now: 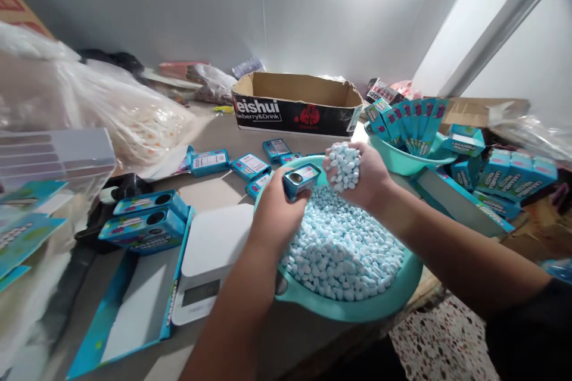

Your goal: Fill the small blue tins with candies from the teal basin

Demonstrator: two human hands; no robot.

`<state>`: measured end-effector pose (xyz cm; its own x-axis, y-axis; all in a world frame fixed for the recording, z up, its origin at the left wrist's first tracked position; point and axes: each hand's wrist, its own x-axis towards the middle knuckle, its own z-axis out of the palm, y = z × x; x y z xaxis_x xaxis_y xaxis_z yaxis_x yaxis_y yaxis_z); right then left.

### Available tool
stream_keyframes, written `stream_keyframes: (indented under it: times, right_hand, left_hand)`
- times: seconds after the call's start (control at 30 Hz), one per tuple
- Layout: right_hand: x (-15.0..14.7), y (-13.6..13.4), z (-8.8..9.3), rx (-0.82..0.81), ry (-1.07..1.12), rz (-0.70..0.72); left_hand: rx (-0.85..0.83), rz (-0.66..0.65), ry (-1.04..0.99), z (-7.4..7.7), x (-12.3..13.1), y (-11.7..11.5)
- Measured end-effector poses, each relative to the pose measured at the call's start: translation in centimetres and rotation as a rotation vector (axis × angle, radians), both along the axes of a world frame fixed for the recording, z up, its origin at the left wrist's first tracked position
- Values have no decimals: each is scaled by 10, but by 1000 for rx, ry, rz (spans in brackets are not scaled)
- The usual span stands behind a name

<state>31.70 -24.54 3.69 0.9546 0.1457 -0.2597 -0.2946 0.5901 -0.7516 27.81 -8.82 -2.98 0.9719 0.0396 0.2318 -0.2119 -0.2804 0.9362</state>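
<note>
My left hand [281, 205] grips a small blue candy tin [302, 178] with a round hole in its top. Close to its right, my right hand [364, 172] is cupped around a heap of pale blue candies [344, 166]. Both hands are over a turquoise basin [357, 309], which holds a large pile of the same candies [344, 250]. A white digital scale [218, 244] stands left of the basin, partly covered by my left forearm. Several closed-looking blue tins [250, 165] lie beyond the scale.
Left of the scale, an open blue display box [138, 303] holds tins [143, 229] with round holes. A black carton [295, 116] stands at the back. At right, a second turquoise basin [402, 161] holds fanned blue boxes [413, 122]. Plastic bags [120, 113] crowd the left.
</note>
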Motion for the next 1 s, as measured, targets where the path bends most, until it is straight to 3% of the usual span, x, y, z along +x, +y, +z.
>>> stream_keyframes:
  times: [0.1, 0.27, 0.47, 0.77, 1.0]
  right_hand:
    - [8, 6, 17, 87, -88, -62]
    - [18, 14, 22, -55, -354, -70]
    - [15, 16, 8, -1, -218, -127]
    - [2, 27, 10, 2, -157, -131]
    - [3, 18, 0, -301, -362, -72]
  left_hand:
    - [71, -68, -3, 2, -2, 0]
    - [98, -157, -1, 5, -6, -2]
    - [62, -244, 10, 6, -8, -6]
    - [57, -240, -46, 6, -8, -5]
    - [60, -213, -59, 7, -8, -6]
